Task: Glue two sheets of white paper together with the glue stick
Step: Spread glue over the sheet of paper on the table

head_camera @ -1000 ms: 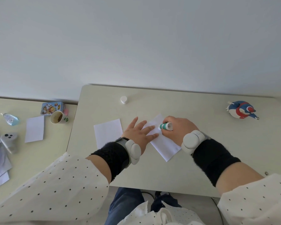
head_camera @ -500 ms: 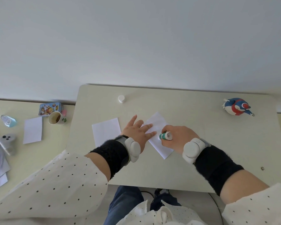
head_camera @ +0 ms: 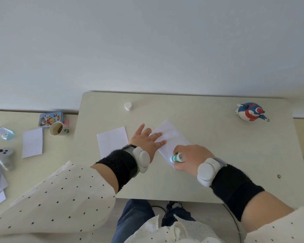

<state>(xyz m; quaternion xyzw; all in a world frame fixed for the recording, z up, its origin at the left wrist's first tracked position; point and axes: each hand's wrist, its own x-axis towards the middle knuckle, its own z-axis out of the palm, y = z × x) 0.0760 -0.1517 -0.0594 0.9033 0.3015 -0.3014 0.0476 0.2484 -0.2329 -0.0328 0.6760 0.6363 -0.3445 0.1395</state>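
A white sheet of paper (head_camera: 172, 135) lies tilted in the middle of the table. My left hand (head_camera: 146, 139) rests flat on its left edge with the fingers spread, pinning it down. My right hand (head_camera: 193, 158) grips a green and white glue stick (head_camera: 176, 157), whose tip presses on the near corner of that sheet. A second white sheet (head_camera: 111, 142) lies flat to the left, partly under my left wrist. The glue stick's white cap (head_camera: 128, 106) stands at the back of the table.
A blue and red bird figure (head_camera: 250, 111) sits at the back right. The side table on the left holds a paper cup (head_camera: 57, 128), a printed tin (head_camera: 51, 118), another white sheet (head_camera: 32, 142), a grey controller (head_camera: 4, 157) and loose papers.
My right hand has dragged the glue stick from the sheet's middle toward its near corner. My left hand has stayed pressed on the paper.
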